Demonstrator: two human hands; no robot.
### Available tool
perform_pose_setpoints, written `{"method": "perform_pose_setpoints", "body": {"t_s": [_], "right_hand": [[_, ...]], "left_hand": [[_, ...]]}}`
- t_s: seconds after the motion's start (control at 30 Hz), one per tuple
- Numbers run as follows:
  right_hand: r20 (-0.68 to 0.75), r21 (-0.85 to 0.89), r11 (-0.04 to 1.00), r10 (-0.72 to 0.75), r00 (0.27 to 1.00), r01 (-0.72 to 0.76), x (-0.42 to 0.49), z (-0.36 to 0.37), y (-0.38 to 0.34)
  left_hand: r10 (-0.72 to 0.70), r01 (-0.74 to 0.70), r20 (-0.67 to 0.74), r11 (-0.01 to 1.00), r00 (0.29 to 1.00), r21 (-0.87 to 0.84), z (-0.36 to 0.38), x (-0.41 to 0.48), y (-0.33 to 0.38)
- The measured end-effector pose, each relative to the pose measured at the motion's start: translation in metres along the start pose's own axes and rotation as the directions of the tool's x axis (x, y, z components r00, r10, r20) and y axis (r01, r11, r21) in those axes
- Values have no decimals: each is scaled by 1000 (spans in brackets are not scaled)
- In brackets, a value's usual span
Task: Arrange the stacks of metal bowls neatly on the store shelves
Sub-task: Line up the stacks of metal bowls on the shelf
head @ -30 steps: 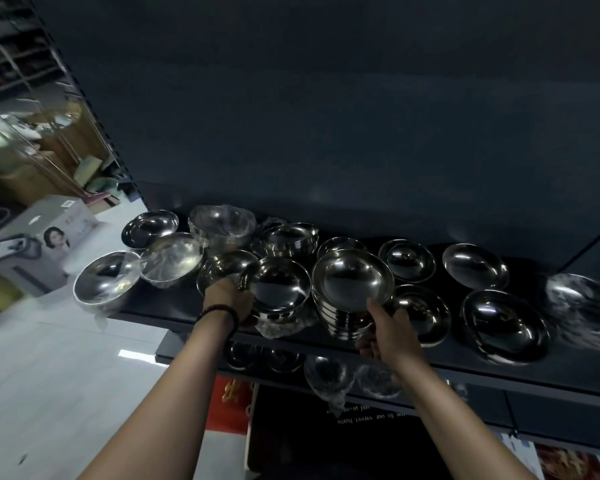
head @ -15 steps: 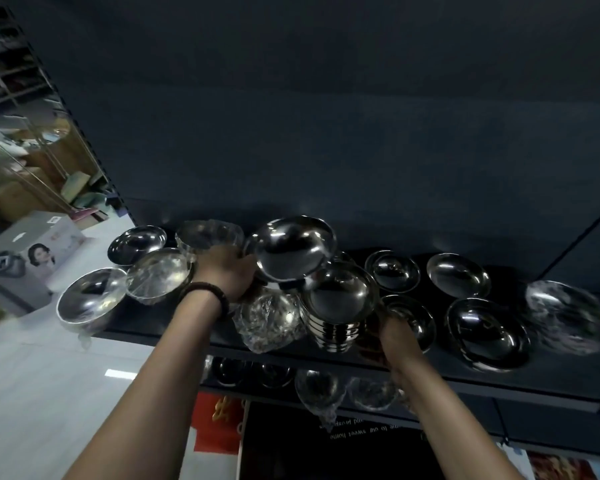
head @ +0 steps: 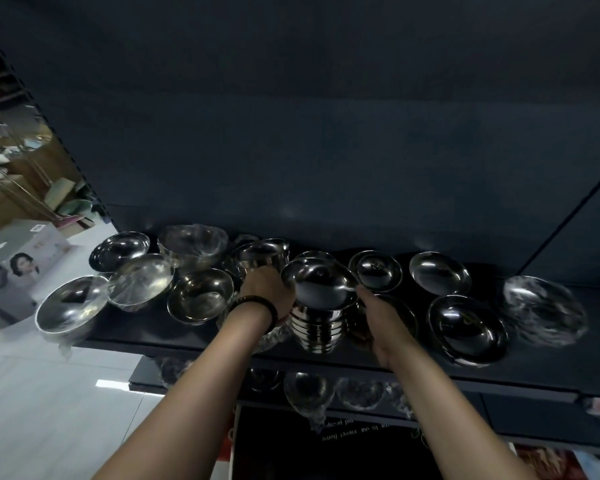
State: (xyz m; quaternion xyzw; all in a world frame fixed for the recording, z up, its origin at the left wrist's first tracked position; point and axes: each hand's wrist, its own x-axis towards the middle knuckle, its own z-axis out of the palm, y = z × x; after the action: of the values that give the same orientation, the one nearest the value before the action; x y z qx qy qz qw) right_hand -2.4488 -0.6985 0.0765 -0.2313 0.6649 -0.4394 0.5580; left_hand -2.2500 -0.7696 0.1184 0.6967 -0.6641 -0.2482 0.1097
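Observation:
A stack of shiny metal bowls point(head: 317, 329) stands near the front edge of the dark shelf point(head: 534, 374). A single metal bowl point(head: 321, 284) rests on top of it, tilted slightly toward me. My left hand point(head: 267, 292), a dark bead bracelet on its wrist, grips that bowl's left rim. My right hand point(head: 383, 315) lies against the stack's right side, fingertips touching the top bowl's right rim. A crumpled plastic-wrapped bundle point(head: 269, 337) sits under my left wrist, mostly hidden.
More bowls crowd the shelf: plastic-wrapped ones point(head: 139, 278) and a bare bowl point(head: 200, 296) at left, another stack point(head: 262, 254) behind, and wide bowls point(head: 466, 327) and a wrapped one point(head: 544, 310) at right. A lower shelf point(head: 305, 389) holds wrapped bowls. A printed box point(head: 14, 271) sits on the floor at left.
My left hand lifted a bowl off the left pile, carried it up and to the right, and set it onto the stack. My right hand slid up the stack's side.

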Motion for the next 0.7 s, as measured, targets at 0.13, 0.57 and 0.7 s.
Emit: {"method": "perform_pose_setpoints", "body": {"t_s": [0.13,0.57,0.7], "right_hand": [[17,-32,999,20,1000,-19,-2,2,-4],[46,-71,997,44,998,-41,-1,5,-12],[6,-116,992,46,999,-45,-3,9,-14]], "left_hand": [[17,-20,48,998,999,51,-2,-9,4],[-76,246,294,760,953,-602,20,-26,-3],[-67,277,329,707,942,-651,29,-18,-6]]}}
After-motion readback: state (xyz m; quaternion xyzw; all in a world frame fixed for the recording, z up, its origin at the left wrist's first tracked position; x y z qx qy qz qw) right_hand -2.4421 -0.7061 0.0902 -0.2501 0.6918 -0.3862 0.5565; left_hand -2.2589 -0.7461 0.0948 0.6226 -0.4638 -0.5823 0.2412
